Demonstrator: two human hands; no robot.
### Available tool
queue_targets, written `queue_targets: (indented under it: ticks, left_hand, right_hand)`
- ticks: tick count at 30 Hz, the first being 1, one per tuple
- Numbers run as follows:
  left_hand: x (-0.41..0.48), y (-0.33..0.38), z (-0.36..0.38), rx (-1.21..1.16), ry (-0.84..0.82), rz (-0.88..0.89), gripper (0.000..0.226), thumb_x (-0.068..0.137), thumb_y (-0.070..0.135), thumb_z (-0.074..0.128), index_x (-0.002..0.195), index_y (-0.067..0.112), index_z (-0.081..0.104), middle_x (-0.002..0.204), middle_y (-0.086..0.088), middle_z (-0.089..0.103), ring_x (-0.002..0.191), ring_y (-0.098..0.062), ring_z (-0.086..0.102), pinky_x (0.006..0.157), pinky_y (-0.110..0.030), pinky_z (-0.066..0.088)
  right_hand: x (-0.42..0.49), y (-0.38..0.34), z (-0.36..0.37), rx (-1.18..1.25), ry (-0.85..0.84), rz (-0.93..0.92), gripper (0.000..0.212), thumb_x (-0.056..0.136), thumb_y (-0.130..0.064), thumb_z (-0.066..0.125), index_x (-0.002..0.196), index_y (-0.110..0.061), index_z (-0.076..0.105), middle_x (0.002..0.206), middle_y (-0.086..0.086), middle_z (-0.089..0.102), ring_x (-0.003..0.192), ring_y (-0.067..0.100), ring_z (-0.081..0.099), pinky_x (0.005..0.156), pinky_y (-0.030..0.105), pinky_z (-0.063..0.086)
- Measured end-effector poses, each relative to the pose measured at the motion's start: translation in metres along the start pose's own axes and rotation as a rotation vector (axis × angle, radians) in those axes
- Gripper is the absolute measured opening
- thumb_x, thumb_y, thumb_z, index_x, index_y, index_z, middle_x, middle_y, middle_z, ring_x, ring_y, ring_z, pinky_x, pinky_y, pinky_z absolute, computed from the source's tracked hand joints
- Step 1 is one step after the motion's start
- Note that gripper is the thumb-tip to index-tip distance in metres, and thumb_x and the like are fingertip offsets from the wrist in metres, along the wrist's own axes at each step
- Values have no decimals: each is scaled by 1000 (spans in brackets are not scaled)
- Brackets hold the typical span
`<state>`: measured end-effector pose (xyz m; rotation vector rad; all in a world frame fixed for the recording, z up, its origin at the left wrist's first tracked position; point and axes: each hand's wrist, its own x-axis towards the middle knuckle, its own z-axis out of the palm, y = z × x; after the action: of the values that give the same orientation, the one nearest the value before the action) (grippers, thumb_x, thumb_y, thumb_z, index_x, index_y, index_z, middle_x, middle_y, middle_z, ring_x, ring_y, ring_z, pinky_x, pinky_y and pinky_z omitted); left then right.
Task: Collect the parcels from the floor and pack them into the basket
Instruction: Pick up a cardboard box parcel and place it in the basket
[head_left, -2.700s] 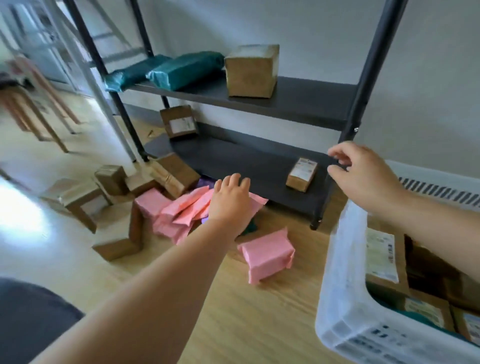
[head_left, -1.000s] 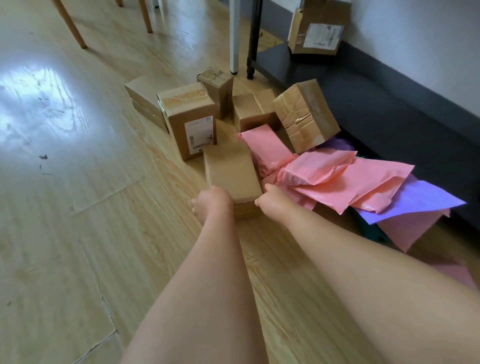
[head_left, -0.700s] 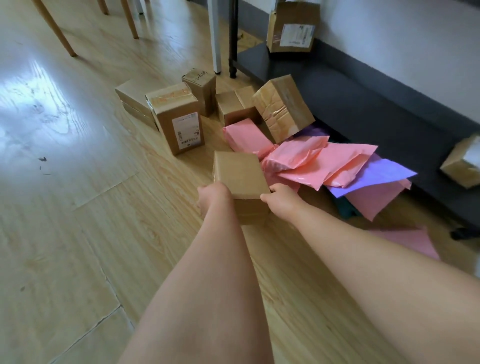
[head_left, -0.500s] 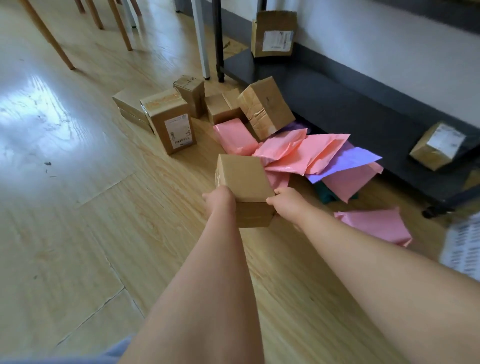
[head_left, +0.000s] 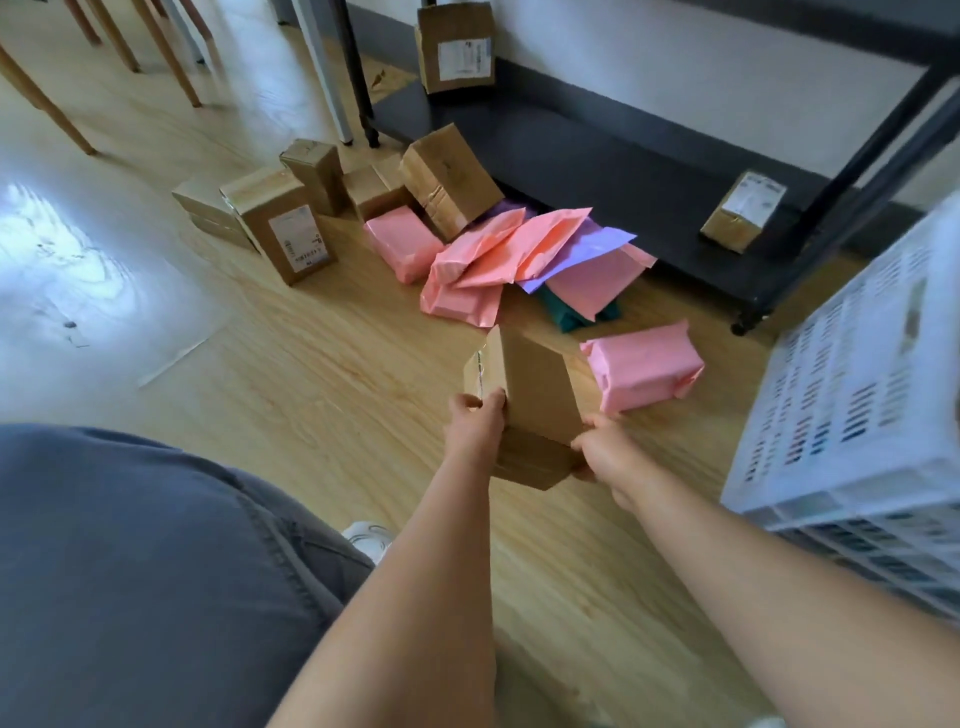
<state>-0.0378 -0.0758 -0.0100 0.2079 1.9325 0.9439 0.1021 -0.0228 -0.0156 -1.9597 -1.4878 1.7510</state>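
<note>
A plain brown cardboard box (head_left: 535, 395) hangs above the wooden floor, held between both hands. My left hand (head_left: 475, 423) grips its left side and my right hand (head_left: 602, 454) grips its lower right corner. The white slotted basket (head_left: 852, 395) stands at the right edge, its side wall facing me. On the floor beyond lie a pink wrapped parcel (head_left: 644, 366), a heap of pink mailers (head_left: 493, 260) with a purple mailer (head_left: 582, 249), and several brown boxes, one labelled box (head_left: 283, 228) upright.
A black low shelf (head_left: 597, 156) runs along the wall with two small boxes on it. Its black post (head_left: 831, 176) stands near the basket. Wooden chair legs (head_left: 47, 104) are at the top left. My grey-trousered knee (head_left: 130, 571) fills the lower left.
Both hands closed on the brown box by the pile, lifted it off the floor and drew it back toward me and rightward. The basket has come into view at the right.
</note>
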Motion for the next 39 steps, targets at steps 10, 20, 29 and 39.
queue_targets:
  ticks: [10,20,29,39]
  left_hand:
    - [-58,-65,51,292,-111,109,28,91,16,47,119,23,48,126,-10,40,88,-27,56,85,-35,50]
    - [-57,-68,59,431,-217,108,54,97,11,40,150,17,31,143,-8,49,121,-26,54,88,-29,44]
    - [-52,-63,62,306,-217,187,50,88,2,37,127,21,60,119,-4,67,104,-26,63,79,-31,48]
    - [-51,-69,70,448,-147,217,50,91,2,38,135,20,53,142,0,47,91,-19,57,71,-25,41]
  right_hand:
    - [-34,95,-23,8,42,49,47,90,5,43,134,-9,53,125,9,61,109,24,56,86,27,43]
    - [-38,104,-41,71,107,-15,55,94,-15,57,145,-24,39,138,5,52,111,21,55,95,34,44]
    - [-47,108,-34,34,-5,-87,77,89,-20,70,152,-20,25,139,-6,45,134,20,41,93,21,32]
    - [-23,121,-51,111,273,122,60,86,-6,54,144,-15,41,139,8,52,124,28,50,99,34,41]
